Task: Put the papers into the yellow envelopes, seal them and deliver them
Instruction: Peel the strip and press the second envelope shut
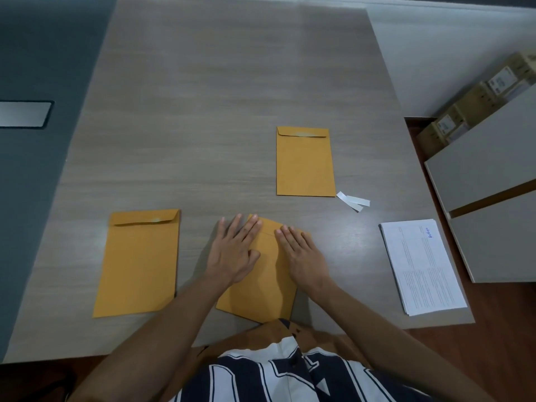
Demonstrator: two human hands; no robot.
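Off to the left of my left hand (232, 250), well apart from it, lies a yellow envelope (137, 264) flat on the table (203, 97), its flap folded down, with bare tabletop between it and my fingers. My left hand lies flat with straight fingers, pressing the upper left part of the middle envelope (261, 282), some fingertips reaching past its corner onto the wood; my right hand (301, 253) lies flat the same way on the upper right part, gripping nothing. I judge I am sealing this one, so the thing to do well is rub firmly outward along the flap line from the centre to both corners, keeping the envelope from skating (it sits a little askew, its near corner close to the table edge by my shirt). Beyond my right hand, farther out on the table, rests a third envelope (304, 162), flap down, and just beside its near right corner lie white peel-off strips (352, 201). To the right of my right hand, well clear, sits the stack of papers (422, 265), close to the table's right edge, so a wide sweep that way could push it over; the far half of the table gives me room to slide finished envelopes
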